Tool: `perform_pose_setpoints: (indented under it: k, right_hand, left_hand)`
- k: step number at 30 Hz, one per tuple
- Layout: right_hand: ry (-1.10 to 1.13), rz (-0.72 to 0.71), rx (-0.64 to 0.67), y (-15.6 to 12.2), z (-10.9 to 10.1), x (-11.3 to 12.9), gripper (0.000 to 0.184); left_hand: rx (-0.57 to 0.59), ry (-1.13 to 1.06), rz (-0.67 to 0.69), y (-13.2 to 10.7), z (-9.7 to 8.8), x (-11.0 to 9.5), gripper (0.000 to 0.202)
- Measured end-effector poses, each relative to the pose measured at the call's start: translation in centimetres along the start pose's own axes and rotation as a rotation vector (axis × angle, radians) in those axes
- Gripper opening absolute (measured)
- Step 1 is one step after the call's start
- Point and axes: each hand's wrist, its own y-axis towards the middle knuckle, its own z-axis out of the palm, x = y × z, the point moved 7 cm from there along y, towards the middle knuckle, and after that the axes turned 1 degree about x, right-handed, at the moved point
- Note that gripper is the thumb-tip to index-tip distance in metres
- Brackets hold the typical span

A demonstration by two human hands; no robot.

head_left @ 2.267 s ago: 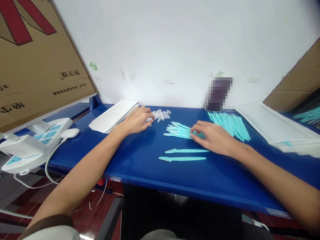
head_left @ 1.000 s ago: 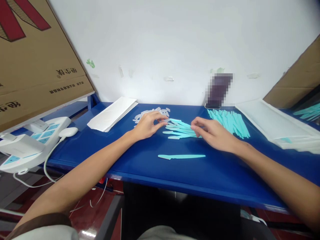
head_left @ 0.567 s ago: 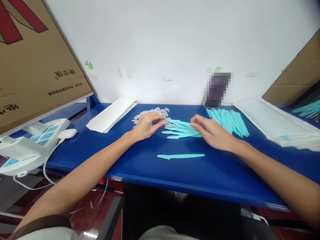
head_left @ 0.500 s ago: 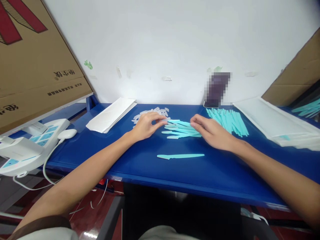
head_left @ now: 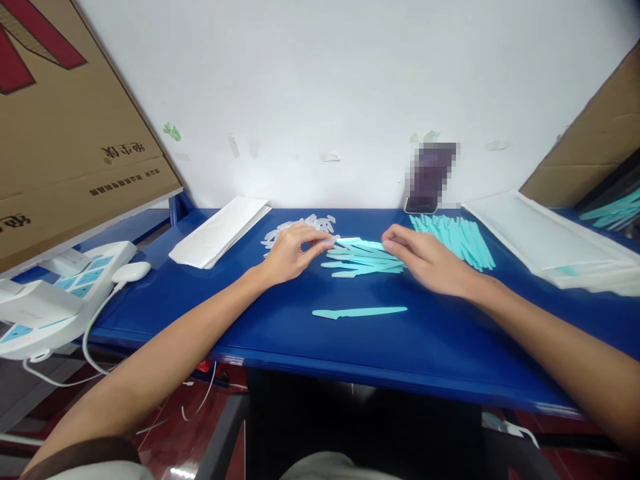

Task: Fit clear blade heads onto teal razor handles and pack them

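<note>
Beyond the table's left edge stands a big brown cardboard box (head_left: 60, 140) printed with red shapes and dark characters that look upside down; I can make out a ® but not read the rest. Near the back left corner of the table (head_left: 280, 327) lies a stack of flat white paper-like sleeves (head_left: 220, 230). My left grip (head_left: 290, 253) pinches a small translucent white plastic cap (head_left: 335, 238), thumb against forefinger, just before a scattered heap of similar caps (head_left: 275, 231). The cap meets the left end of a slim turquoise plastic stick (head_left: 370, 245), pale along its upper left part; how far it goes in, I cannot tell. A loose fan of turquoise sticks (head_left: 367, 267) lies below it, and a single notched, tapering turquoise stick (head_left: 360, 312) nearer the front edge. My right grip (head_left: 427, 260) is closed on the slim stick's right end. Further right, a denser turquoise pile (head_left: 457, 240) lies towards the back edge.
</note>
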Motion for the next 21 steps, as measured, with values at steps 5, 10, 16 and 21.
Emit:
perform_pose_setpoints:
  k: [5,10,16,21]
  right_hand:
    - [0.005,-0.011,-0.005,0.0,-0.1,0.1,0.032]
    - [0.006,-0.032,-0.010,-0.1,0.2,0.1,0.031]
    - [0.006,-0.036,-0.016,0.0,0.3,0.1,0.030]
    - [0.006,-0.033,-0.018,-0.1,0.2,0.3,0.030]
  left_hand:
    - [-0.007,0.004,0.030,-0.1,0.0,-0.1,0.020]
    - [0.017,0.048,0.010,-0.1,0.6,0.0,0.024]
    - [0.056,0.113,0.035,-0.1,0.7,0.0,0.030]
    - [0.121,0.162,0.065,-0.1,1.3,-0.3,0.033]
